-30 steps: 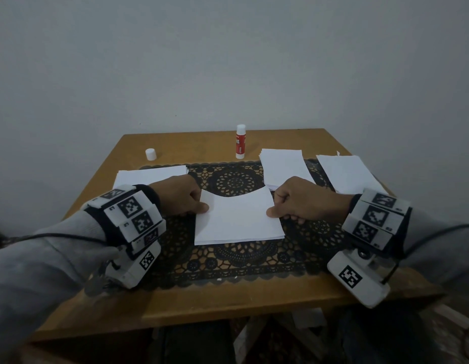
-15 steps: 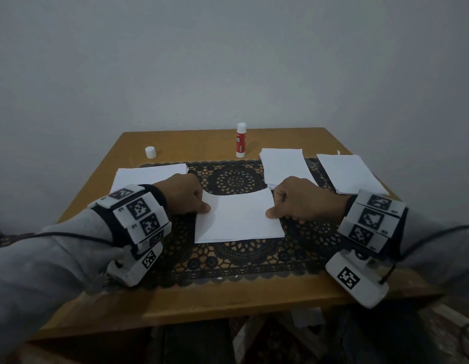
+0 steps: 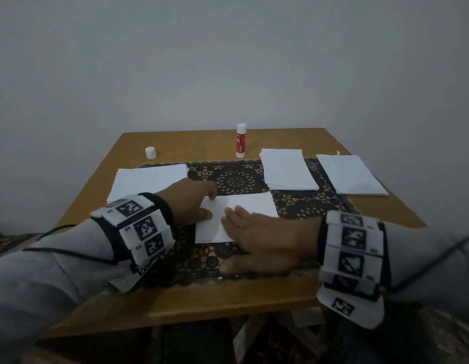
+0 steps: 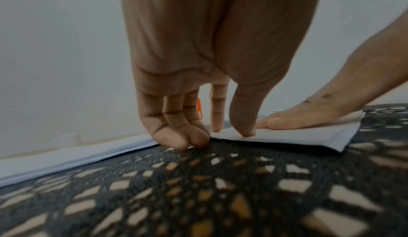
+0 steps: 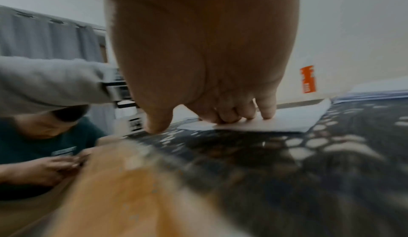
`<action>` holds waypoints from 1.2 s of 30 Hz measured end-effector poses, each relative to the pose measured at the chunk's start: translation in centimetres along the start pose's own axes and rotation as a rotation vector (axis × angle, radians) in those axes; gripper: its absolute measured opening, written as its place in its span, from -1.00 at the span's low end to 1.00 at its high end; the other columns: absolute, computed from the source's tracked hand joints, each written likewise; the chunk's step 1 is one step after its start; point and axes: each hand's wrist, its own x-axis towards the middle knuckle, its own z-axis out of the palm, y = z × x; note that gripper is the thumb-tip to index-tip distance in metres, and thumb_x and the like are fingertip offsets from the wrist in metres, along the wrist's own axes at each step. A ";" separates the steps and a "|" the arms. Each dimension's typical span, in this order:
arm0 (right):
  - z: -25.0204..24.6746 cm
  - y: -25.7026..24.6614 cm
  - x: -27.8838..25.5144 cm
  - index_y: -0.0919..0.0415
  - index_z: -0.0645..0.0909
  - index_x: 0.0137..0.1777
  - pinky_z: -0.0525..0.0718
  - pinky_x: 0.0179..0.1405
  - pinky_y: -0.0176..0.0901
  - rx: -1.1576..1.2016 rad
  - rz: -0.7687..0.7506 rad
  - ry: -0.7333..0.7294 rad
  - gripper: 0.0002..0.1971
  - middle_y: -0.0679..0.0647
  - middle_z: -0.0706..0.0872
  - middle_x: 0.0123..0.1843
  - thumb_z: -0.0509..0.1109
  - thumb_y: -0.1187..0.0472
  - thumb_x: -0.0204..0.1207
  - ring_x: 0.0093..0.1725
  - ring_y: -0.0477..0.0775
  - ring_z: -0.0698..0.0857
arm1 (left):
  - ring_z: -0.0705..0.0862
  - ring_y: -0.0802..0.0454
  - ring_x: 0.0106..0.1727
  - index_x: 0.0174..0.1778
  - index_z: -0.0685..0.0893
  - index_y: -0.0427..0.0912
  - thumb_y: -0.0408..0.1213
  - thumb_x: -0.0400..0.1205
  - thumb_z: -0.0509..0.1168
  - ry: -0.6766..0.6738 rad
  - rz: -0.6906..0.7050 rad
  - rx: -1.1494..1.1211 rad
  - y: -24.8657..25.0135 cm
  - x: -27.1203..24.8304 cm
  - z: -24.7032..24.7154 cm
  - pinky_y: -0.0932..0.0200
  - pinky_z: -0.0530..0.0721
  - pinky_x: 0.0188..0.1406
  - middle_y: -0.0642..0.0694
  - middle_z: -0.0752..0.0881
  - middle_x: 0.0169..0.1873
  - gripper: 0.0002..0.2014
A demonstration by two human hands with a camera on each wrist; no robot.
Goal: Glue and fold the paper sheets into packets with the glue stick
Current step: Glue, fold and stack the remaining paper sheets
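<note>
A folded white paper sheet (image 3: 251, 204) lies on the black lace mat (image 3: 236, 179) in the middle of the table. My left hand (image 3: 208, 203) stands at the sheet's left edge, fingers straight; thumb and index fingertips (image 4: 245, 132) press the sheet (image 4: 309, 136), while the others touch the mat. My right hand (image 3: 244, 237) lies flat across the sheet, its fingers (image 5: 243, 115) pressing the paper (image 5: 287, 120) down. Neither hand holds anything. The red-and-white glue stick (image 3: 240, 140) stands upright at the back, uncapped. Its white cap (image 3: 150, 152) sits at the back left.
Three stacks of white sheets lie around: one at the left (image 3: 149, 179), one right of centre (image 3: 288, 169), one at the far right (image 3: 349, 174). The wooden table (image 3: 202, 298) backs onto a plain wall. A person in a dark green shirt (image 5: 44, 144) sits off the table's near-left side.
My right hand has opened from a pinch on the sheet's right edge and slid left, now flat across the sheet. My left hand has straightened its fingers at the left edge.
</note>
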 end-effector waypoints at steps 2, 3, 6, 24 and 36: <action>-1.0 1.0 1.3 0.30 -0.34 0.69 -0.14 0.68 0.04 0.045 0.045 0.014 -0.05 0.21 -0.36 0.72 -0.04 -0.38 0.62 0.71 0.16 -0.30 | 0.49 0.08 -0.06 0.33 0.49 -0.01 -0.11 0.62 0.35 -0.002 0.000 0.016 0.1 0.0 -0.1 0.23 0.41 -0.14 0.05 0.49 -0.16 -0.63; -1.3 1.5 1.7 0.32 -0.34 0.69 -0.13 0.69 0.05 0.055 0.074 0.024 -0.05 0.23 -0.36 0.72 -0.05 -0.37 0.63 0.71 0.17 -0.30 | 0.49 0.08 -0.05 0.32 0.51 -0.01 -0.10 0.62 0.36 -0.001 0.001 0.018 0.0 0.1 -0.2 0.23 0.41 -0.11 0.03 0.53 -0.11 -0.64; -1.2 1.5 1.8 0.35 -0.35 0.68 -0.13 0.70 0.07 0.054 0.110 0.016 -0.02 0.26 -0.37 0.71 -0.06 -0.39 0.61 0.70 0.20 -0.31 | 0.47 0.10 -0.03 0.30 0.56 0.00 -0.09 0.61 0.36 0.012 0.015 0.038 -0.1 0.0 -0.2 0.24 0.41 -0.05 -0.03 0.63 0.16 -0.66; -0.5 3.7 -1.9 0.24 -0.37 0.69 -0.15 0.65 0.00 0.066 0.159 -0.054 -0.03 0.17 -0.39 0.71 -0.08 -0.43 0.58 0.70 0.11 -0.33 | 0.52 -0.01 0.24 0.37 0.61 -0.06 -0.12 0.62 0.35 0.021 0.014 0.095 0.7 -0.2 -0.3 0.24 0.42 0.08 -0.06 0.53 0.21 -0.62; 0.1 2.8 -3.3 0.28 -0.31 0.70 -0.13 0.68 0.07 -0.003 0.137 -0.030 -0.03 0.22 -0.32 0.72 -0.10 -0.43 0.58 0.71 0.19 -0.26 | 0.53 -0.01 0.23 0.36 0.63 -0.11 -0.15 0.62 0.35 0.013 0.033 0.111 0.8 0.2 -0.3 0.27 0.40 0.04 -0.07 0.59 0.21 -0.63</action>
